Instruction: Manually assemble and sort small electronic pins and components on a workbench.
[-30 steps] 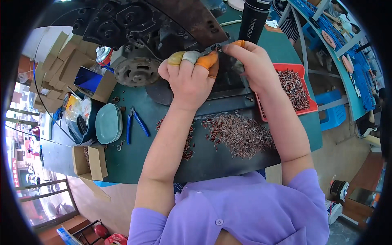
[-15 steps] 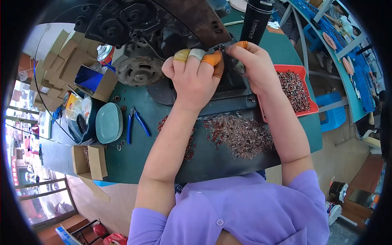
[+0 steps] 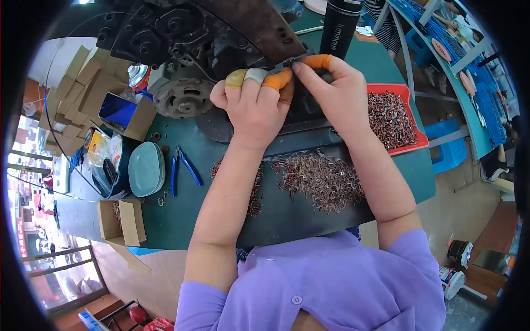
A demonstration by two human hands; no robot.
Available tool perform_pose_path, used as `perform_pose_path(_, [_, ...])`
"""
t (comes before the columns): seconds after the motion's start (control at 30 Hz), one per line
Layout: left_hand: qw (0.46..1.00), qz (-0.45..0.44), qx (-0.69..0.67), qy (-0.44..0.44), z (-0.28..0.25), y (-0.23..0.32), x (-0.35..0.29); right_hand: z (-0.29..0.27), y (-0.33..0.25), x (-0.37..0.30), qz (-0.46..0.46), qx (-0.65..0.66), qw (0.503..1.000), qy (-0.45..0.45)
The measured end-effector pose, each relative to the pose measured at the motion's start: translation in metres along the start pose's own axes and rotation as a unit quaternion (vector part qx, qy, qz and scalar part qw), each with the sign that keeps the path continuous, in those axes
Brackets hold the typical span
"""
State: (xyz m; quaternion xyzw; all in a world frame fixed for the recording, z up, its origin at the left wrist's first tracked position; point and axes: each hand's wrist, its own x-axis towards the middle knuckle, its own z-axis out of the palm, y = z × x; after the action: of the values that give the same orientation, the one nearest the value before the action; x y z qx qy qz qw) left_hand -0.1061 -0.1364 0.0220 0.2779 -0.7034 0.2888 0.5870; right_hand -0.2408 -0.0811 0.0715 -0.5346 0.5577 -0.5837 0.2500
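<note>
Both my hands are at the working point of a dark metal press machine. My left hand has its fingers curled there, with yellow, white and orange finger covers on them; its fingertips are partly hidden. My right hand pinches with thumb and orange-covered forefinger right beside the left fingertips. Whatever either hand grips is too small to make out. Below the hands, on the dark table, a loose pile of small metal pieces spreads out, brownish and reddish. More reddish pieces lie partly behind my left forearm.
At the right stands a red tray filled with small pieces. Behind is a black bottle. Blue-handled pliers, a stack of green plates, a dark bin and a cardboard box are at the left.
My right hand has moved left, its thumb and forefinger now meeting close beside the left fingertips. My left hand has shifted slightly left.
</note>
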Motion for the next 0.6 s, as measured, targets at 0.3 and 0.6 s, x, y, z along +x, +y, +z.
perform_pose_path(0.3, [0.995,-0.031,-0.04,-0.088,-0.04,0.006,0.017,-0.02,0.003,-0.018,0.072,0.126,0.989,0.02])
perform_pose_path(0.6, [0.842,-0.148,-0.146,-0.498,-0.127,0.016,-0.019,-0.099,0.039,-0.085,0.06,-0.197,0.978,0.024])
